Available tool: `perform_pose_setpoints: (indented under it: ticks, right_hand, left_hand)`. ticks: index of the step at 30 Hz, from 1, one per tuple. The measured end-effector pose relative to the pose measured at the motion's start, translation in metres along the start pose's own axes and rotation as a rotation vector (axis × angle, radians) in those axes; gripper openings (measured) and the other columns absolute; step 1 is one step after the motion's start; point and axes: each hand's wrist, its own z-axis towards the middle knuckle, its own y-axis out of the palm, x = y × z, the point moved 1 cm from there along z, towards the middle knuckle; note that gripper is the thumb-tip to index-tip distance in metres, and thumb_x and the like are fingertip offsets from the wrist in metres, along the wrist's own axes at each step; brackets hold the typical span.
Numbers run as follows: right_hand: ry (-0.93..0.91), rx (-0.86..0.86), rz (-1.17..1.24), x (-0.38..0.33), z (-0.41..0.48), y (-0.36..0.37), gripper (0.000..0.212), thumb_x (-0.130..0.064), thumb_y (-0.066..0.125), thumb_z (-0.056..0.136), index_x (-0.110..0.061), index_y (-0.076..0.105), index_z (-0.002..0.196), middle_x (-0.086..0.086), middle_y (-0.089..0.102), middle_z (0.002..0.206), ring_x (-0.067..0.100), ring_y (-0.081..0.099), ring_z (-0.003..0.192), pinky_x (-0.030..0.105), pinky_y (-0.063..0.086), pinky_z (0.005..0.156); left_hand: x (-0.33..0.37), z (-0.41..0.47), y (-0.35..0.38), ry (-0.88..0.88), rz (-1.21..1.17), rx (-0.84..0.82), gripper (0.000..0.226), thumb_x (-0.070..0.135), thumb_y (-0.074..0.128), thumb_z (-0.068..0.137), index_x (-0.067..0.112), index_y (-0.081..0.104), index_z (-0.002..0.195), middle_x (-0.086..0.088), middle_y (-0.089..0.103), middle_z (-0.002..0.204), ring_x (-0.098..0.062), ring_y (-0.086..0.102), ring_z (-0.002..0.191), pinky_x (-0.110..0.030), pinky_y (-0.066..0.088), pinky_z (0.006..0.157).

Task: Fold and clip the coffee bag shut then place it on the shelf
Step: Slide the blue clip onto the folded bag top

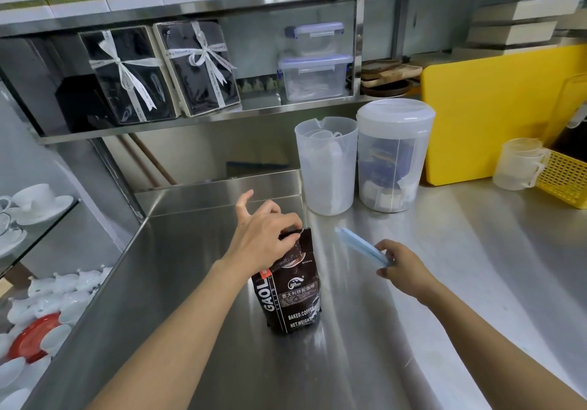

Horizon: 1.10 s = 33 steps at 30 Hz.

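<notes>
Black foil coffee bag (290, 292) stands mid-frame on the steel worktop (444, 266), left hand (265, 239) pinching its crinkly top. Right hand (401, 266) grips a pale blue clip (360, 246). Bag looks stiff, slippery; best held by the fold.

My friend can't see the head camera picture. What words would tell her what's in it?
A person's left hand pinches the top of a black coffee bag standing on a steel counter, while the right hand holds a light blue clip beside it. Behind stand two clear plastic jugs and shelves with boxes.
</notes>
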Motion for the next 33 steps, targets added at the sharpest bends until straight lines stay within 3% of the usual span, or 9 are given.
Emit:
perform_pose_setpoints:
  ticks: [2, 5, 8, 12, 15, 20, 26, 31, 33]
  right_hand:
    - [-0.014, 0.030, 0.016, -0.002, 0.002, 0.001, 0.026, 0.002, 0.060, 0.076, -0.015, 0.053, 0.094, 0.011, 0.046, 0.089, 0.024, 0.046, 0.075, 0.030, 0.039, 0.061]
    - [-0.049, -0.001, 0.110, -0.007, 0.001, 0.000, 0.029, 0.001, 0.056, 0.081, -0.024, 0.048, 0.094, 0.009, 0.043, 0.100, 0.023, 0.048, 0.085, 0.031, 0.043, 0.075]
    - [-0.097, 0.008, 0.100, -0.013, 0.001, -0.001, 0.033, 0.001, 0.056, 0.081, -0.029, 0.044, 0.079, 0.005, 0.044, 0.098, 0.025, 0.051, 0.084, 0.028, 0.045, 0.070]
    - [-0.153, 0.059, 0.014, -0.021, 0.004, -0.002, 0.028, 0.004, 0.054, 0.079, -0.021, 0.047, 0.067, 0.014, 0.051, 0.086, 0.034, 0.055, 0.077, 0.038, 0.047, 0.068]
    - [-0.204, 0.027, -0.071, -0.025, 0.006, 0.000, 0.019, 0.000, 0.060, 0.078, -0.017, 0.055, 0.070, 0.008, 0.051, 0.082, 0.028, 0.051, 0.073, 0.024, 0.040, 0.059]
    - [-0.321, -0.084, 0.020, -0.040, 0.007, 0.004, 0.004, -0.025, 0.062, 0.083, -0.021, 0.063, 0.084, -0.007, 0.052, 0.085, 0.013, 0.052, 0.078, 0.019, 0.039, 0.068]
    - [-0.449, -0.075, 0.109, -0.057, 0.013, 0.003, 0.007, -0.018, 0.064, 0.081, -0.017, 0.070, 0.085, -0.010, 0.057, 0.088, 0.004, 0.056, 0.084, 0.004, 0.037, 0.071]
    - [-0.479, -0.074, 0.090, -0.067, 0.019, -0.003, 0.012, -0.019, 0.066, 0.079, -0.024, 0.066, 0.090, -0.014, 0.060, 0.082, 0.003, 0.056, 0.080, 0.016, 0.039, 0.071]
    - [-0.491, -0.086, 0.085, -0.072, 0.021, -0.004, 0.026, -0.021, 0.068, 0.078, -0.031, 0.058, 0.099, -0.011, 0.061, 0.080, 0.005, 0.056, 0.078, 0.013, 0.040, 0.067]
  left_hand:
    - [-0.001, 0.000, 0.001, -0.007, -0.005, -0.002, 0.004, 0.028, 0.061, 0.081, 0.029, 0.062, 0.085, 0.009, 0.052, 0.072, -0.010, 0.051, 0.088, -0.040, -0.011, 0.107]
    - [-0.005, 0.000, 0.002, -0.038, -0.041, 0.009, 0.004, 0.031, 0.060, 0.082, 0.030, 0.063, 0.085, 0.003, 0.057, 0.079, -0.008, 0.052, 0.089, -0.033, -0.013, 0.106]
    - [-0.009, 0.001, 0.001, -0.045, -0.068, 0.026, 0.004, 0.028, 0.061, 0.082, 0.028, 0.065, 0.084, 0.000, 0.057, 0.080, -0.008, 0.052, 0.089, -0.029, -0.013, 0.105]
    - [-0.014, 0.001, -0.001, -0.027, -0.073, 0.021, 0.003, 0.023, 0.063, 0.081, 0.025, 0.066, 0.082, 0.000, 0.052, 0.079, -0.007, 0.049, 0.088, -0.031, -0.012, 0.105]
    - [-0.024, -0.002, -0.005, -0.046, -0.111, 0.035, 0.003, 0.022, 0.065, 0.080, 0.024, 0.066, 0.079, 0.003, 0.051, 0.078, -0.001, 0.042, 0.086, -0.034, -0.009, 0.105]
    - [-0.031, -0.007, -0.010, -0.061, -0.105, 0.001, 0.003, 0.027, 0.063, 0.081, 0.029, 0.065, 0.080, 0.004, 0.050, 0.083, -0.003, 0.041, 0.091, -0.035, -0.010, 0.106]
    - [-0.019, -0.003, -0.007, 0.000, -0.120, 0.027, 0.003, 0.026, 0.064, 0.081, 0.027, 0.066, 0.082, 0.003, 0.046, 0.079, 0.000, 0.035, 0.090, -0.028, -0.009, 0.103]
    - [-0.014, -0.001, -0.004, 0.029, -0.070, 0.012, 0.005, 0.027, 0.064, 0.081, 0.024, 0.066, 0.083, 0.006, 0.066, 0.079, -0.015, 0.043, 0.095, -0.032, -0.006, 0.104]
    - [-0.012, 0.000, -0.003, 0.040, -0.068, 0.016, 0.003, 0.025, 0.064, 0.080, 0.023, 0.066, 0.082, 0.008, 0.066, 0.078, -0.016, 0.044, 0.094, -0.031, -0.006, 0.103]
